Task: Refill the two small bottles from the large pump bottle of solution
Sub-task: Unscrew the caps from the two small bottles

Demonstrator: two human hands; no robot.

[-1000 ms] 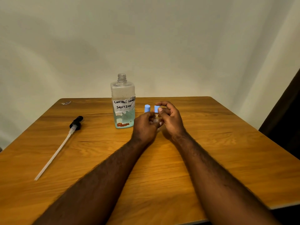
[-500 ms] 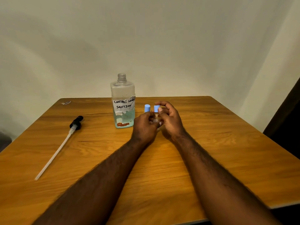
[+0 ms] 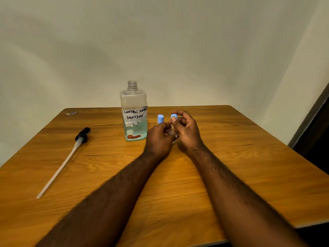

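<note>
Starting at the left, the pump head (image 3: 82, 135) lies on its side on the wooden table (image 3: 249, 166), its long pale dip tube (image 3: 58, 168) trailing toward the near edge. It sits exactly where it was a second ago. Beyond it, near the far corner, is a small shiny scrap (image 3: 71, 113). Next over, the large bottle (image 3: 133, 111) stands upright with its threaded neck bare. A taped label is handwritten "contact lens solution", and pale blue-green liquid fills only the lower part. It hasn't budged either. Just to its right a first blue cap (image 3: 160, 118) pokes up behind the left hand (image 3: 159, 139). I can't tell what it sits on, because the knuckles hide it. That left hand is curled round a small clear bottle (image 3: 171, 132), of which only a glint shows between the two hands. The right hand (image 3: 187, 132) presses in close against the left, fingers bent. Its forefinger arches over a second blue cap (image 3: 174, 116) and its thumb tip is laid on the front of it, so it's pinching that cap. Both hands are up at the middle of the table, just right of the large bottle. Compared with half a second back, the grips look the same, with barely a shift of the fingers and nothing lifted away. Far right, a dark doorway edge (image 3: 316, 139) runs down past the table's corner.
</note>
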